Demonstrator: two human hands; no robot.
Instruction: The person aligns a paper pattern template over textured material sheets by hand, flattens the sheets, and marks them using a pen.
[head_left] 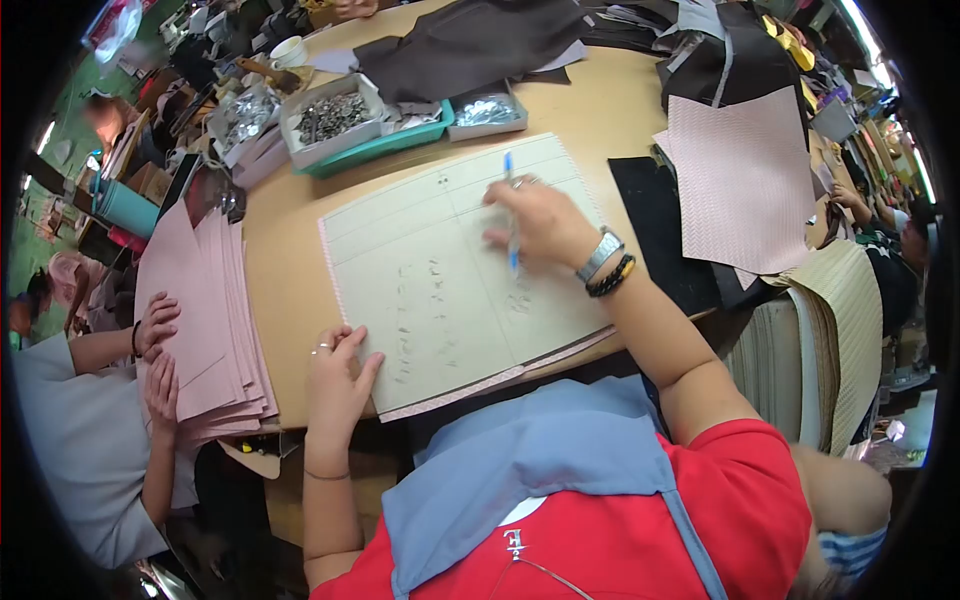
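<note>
A large pale green-grey pattern board (420, 300) with ruled lines and handwriting lies before me, on pink textured material whose edges show around it. My right hand (548, 222) is over the board's right half, closed around a blue-and-clear pen (508, 163). The pen stands out on both sides of the hand. At the lower left edge of the board rests my left hand (340, 378), thumb apart from the fingers and holding nothing; its fingertips touch the edge.
Pink sheets (195, 320) are stacked at left, under another person's hands (158, 330). Beyond the board stand a box of metal fittings (333, 115), a teal tray (380, 150) and a small box (487, 112). Dark material (470, 50) lies behind; pink textured pieces (745, 180) lie at right.
</note>
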